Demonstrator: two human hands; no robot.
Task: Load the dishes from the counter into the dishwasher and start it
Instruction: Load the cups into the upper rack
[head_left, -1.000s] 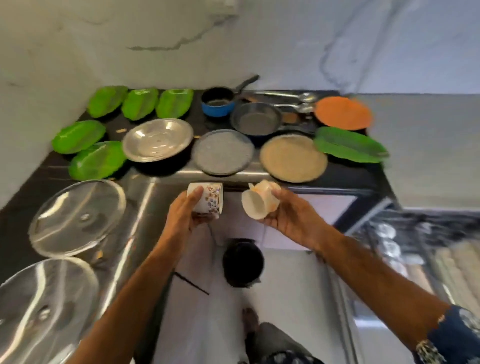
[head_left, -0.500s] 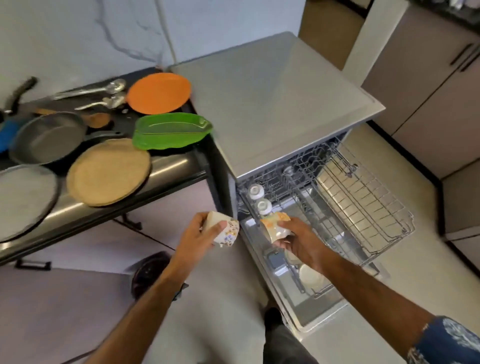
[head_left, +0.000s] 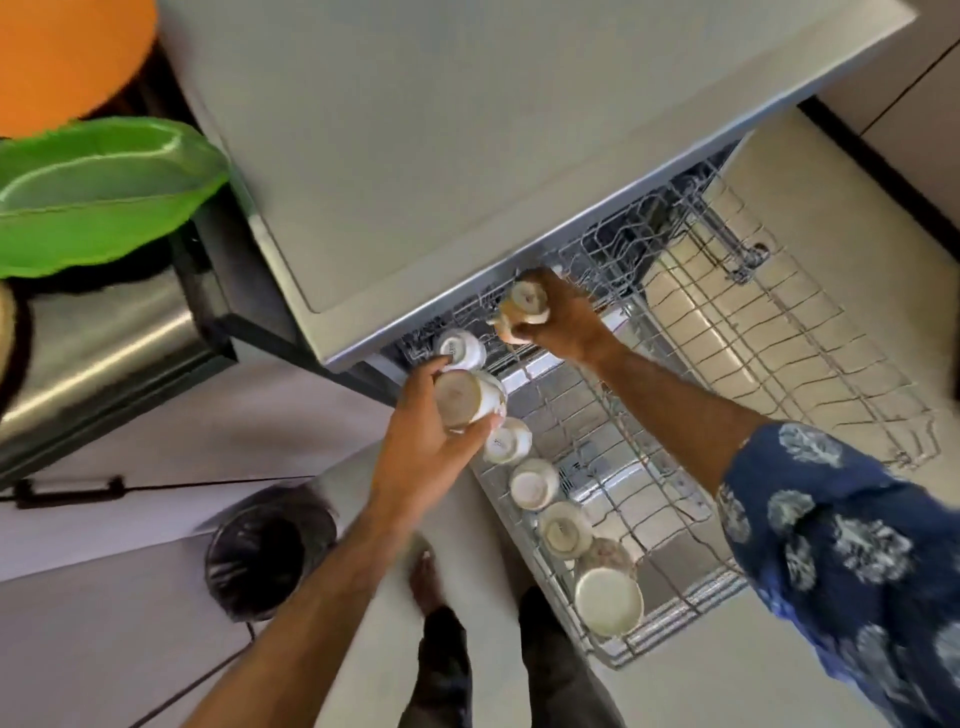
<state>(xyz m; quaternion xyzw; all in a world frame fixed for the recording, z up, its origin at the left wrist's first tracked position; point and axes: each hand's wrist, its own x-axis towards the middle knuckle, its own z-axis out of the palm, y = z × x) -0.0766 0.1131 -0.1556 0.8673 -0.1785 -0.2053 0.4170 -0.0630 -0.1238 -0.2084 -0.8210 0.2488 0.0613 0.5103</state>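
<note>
Partway through, seemingly: several cups (head_left: 534, 484) already sit upturned along the rack (head_left: 779, 364)'s near-left edge, while the left hand (head_left: 431, 441) fingers clasp one cup (head_left: 467, 397) and the right hand (head_left: 563, 322) grips another (head_left: 524, 309) over its far end; a green plate (head_left: 98, 192) and orange plate (head_left: 62, 57) wait on the desk, and the wash is unstarted.
</note>
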